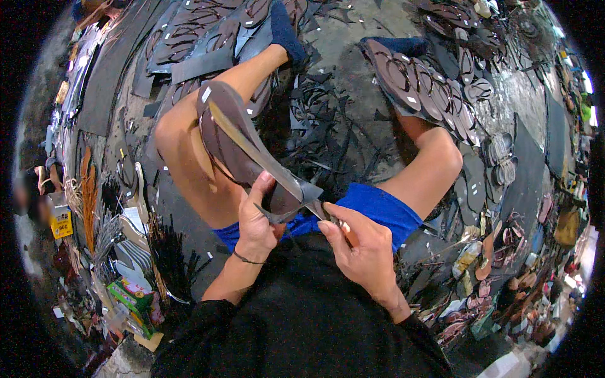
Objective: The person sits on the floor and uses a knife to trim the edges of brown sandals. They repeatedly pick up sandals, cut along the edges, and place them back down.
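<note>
A brown flip-flop (242, 148) with a tan sole edge is tilted on its side above my lap, its toe end pointing away to the upper left. My left hand (257, 220) grips it near the heel, thumb pressed along the sole. At the heel end, a dark grey flap of sole material (309, 191) sticks out. My right hand (359, 242) is closed on a slim knife (317, 208), whose narrow blade meets that flap. Most of the knife's handle is hidden inside my fingers.
Dark rubber offcuts (318, 107) litter the floor between my legs. Rows of brown flip-flops (428, 94) lie by my right foot, with more flip-flops (195, 31) on sheets at the upper left. Bundled strips and a green box (129, 302) crowd the left side.
</note>
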Action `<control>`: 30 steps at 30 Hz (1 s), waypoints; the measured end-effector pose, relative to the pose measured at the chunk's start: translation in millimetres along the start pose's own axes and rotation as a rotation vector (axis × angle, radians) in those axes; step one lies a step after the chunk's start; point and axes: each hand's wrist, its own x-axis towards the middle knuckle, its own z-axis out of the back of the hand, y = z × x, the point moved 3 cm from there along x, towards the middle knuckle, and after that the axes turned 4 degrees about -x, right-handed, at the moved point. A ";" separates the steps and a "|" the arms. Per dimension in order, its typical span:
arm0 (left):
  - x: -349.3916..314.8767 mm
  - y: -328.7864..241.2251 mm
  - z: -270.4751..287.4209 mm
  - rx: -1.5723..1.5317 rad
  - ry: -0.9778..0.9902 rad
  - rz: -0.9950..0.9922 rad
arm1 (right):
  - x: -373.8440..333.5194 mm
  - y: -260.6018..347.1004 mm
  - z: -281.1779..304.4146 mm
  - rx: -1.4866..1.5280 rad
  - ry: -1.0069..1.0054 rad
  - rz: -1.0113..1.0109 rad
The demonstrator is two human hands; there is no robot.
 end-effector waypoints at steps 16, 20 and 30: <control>14.4 -1.3 48.6 0.087 -0.093 -0.121 | 3.1 -6.1 -33.4 0.095 0.106 0.016; 1.3 4.9 42.8 0.085 -0.053 -0.101 | 20.8 -12.8 -55.8 0.183 -0.012 0.092; 101.6 14.8 -84.7 0.356 0.329 0.100 | 107.6 -67.3 31.6 1.034 -0.250 -0.406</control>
